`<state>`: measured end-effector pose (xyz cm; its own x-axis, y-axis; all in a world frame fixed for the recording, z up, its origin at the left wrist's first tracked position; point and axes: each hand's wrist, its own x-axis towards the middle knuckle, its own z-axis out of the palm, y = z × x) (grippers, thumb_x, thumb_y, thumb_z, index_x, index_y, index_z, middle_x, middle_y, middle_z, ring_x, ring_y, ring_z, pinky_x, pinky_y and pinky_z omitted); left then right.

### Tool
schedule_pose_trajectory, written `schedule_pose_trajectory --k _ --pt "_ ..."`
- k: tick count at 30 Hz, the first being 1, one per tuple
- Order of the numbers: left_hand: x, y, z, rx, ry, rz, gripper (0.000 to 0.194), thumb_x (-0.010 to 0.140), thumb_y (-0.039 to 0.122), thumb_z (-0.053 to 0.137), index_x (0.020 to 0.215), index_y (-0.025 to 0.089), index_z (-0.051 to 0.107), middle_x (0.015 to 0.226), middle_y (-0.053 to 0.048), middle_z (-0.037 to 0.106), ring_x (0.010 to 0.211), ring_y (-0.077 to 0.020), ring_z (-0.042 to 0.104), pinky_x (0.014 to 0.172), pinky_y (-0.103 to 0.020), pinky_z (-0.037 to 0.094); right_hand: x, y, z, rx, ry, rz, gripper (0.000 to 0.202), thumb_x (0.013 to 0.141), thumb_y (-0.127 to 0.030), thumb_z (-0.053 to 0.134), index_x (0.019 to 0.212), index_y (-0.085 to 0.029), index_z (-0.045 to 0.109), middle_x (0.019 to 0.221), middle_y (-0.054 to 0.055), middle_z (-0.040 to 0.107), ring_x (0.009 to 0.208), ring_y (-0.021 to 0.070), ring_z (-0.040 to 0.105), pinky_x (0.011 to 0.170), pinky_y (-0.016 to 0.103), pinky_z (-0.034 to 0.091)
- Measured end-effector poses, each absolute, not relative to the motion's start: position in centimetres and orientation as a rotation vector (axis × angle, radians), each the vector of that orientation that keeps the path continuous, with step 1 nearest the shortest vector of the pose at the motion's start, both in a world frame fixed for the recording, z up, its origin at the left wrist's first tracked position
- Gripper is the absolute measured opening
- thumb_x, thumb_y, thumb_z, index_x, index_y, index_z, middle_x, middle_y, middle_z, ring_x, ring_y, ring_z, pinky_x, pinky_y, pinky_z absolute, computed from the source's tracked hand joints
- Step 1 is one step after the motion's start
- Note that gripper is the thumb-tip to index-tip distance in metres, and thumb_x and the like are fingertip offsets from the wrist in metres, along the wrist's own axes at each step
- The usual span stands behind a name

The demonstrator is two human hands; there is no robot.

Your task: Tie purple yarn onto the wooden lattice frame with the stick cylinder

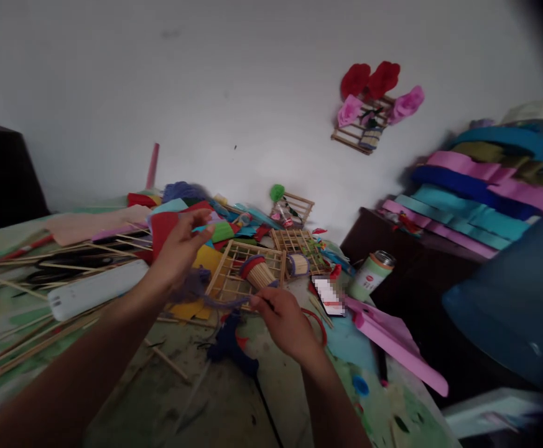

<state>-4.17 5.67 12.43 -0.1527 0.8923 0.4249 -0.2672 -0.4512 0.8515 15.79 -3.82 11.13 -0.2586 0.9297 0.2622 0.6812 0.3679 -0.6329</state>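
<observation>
My right hand (283,317) is closed in a pinch on purple yarn (227,303), which runs left toward a purple bundle. My left hand (185,246) is raised above the craft materials, its fingers apart, with nothing visibly held. Between and beyond the hands, a small stick basket (258,272) with a red and blue rim lies tilted on a wooden lattice (227,274). A dark blue glue gun (234,348) lies on the table just below the yarn, its cord running toward the front edge.
A white power strip (98,289) and thin sticks lie at left. A phone (329,295), a jar (371,275) and rolled pink paper (402,354) are at right. Behind the lattice are coloured papers (224,232). A flower-decorated lattice (364,124) hangs on the wall.
</observation>
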Motion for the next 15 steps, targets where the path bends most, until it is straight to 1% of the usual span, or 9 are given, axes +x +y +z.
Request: schedule_pose_trajectory --k 2,3,7,9,12,15 --pt "-3.2 4.0 12.6 1.483 0.811 1.484 0.031 0.072 0.027 0.07 0.102 0.021 0.064 0.112 -0.005 0.061 0.11 -0.0223 0.05 0.087 -0.026 0.042 15.6 -4.2 11.2 -1.415 -2.036 0.497 0.028 0.088 -0.026 0.047 0.062 -0.018 0.052 0.059 -0.003 0.047 0.059 0.0102 0.042 0.054 0.024 0.025" --pt "-2.8 3.2 12.5 1.55 0.792 1.345 0.031 0.071 0.029 0.07 0.101 0.021 0.065 0.111 -0.006 0.062 0.11 -0.0243 0.051 0.086 -0.028 0.043 15.5 -4.3 11.2 -1.422 -2.039 0.483 0.028 0.088 -0.026 0.047 0.062 -0.018 0.053 0.06 -0.003 0.048 0.059 0.0102 0.043 0.054 0.024 0.025" --pt "-1.1 1.5 11.8 1.759 0.682 0.947 0.034 0.075 0.03 0.067 0.109 0.024 0.064 0.108 -0.006 0.065 0.102 -0.0238 0.057 0.081 -0.027 0.046 15.3 -5.0 11.5 -1.435 -2.05 0.472 0.022 0.088 -0.024 0.047 0.068 -0.019 0.056 0.067 -0.001 0.058 0.063 0.0114 0.05 0.055 0.024 0.027" --pt "-0.6 1.4 11.3 1.855 0.669 0.845 0.033 0.079 0.03 0.063 0.111 0.024 0.064 0.108 -0.005 0.065 0.101 -0.0228 0.058 0.082 -0.026 0.045 15.2 -5.1 11.5 -1.424 -2.054 0.486 0.018 0.088 -0.022 0.047 0.074 -0.019 0.058 0.075 0.001 0.063 0.068 0.0123 0.054 0.057 0.024 0.03" --pt "-0.2 1.6 10.8 1.945 0.679 0.79 0.025 0.083 0.031 0.057 0.104 0.023 0.067 0.102 -0.004 0.067 0.094 -0.0208 0.059 0.082 -0.025 0.045 15.3 -5.0 11.4 -1.411 -2.065 0.475 0.017 0.088 -0.02 0.046 0.079 -0.02 0.061 0.082 0.002 0.067 0.073 0.0136 0.057 0.06 0.024 0.032" --pt "-0.3 1.8 10.6 2.001 0.683 0.748 0.021 0.085 0.033 0.054 0.09 0.021 0.07 0.085 -0.003 0.068 0.079 -0.0178 0.059 0.07 -0.022 0.045 15.5 -4.9 11.3 -1.393 -2.068 0.491 0.018 0.089 -0.021 0.047 0.079 -0.02 0.062 0.081 0.002 0.067 0.072 0.0134 0.057 0.06 0.024 0.033"
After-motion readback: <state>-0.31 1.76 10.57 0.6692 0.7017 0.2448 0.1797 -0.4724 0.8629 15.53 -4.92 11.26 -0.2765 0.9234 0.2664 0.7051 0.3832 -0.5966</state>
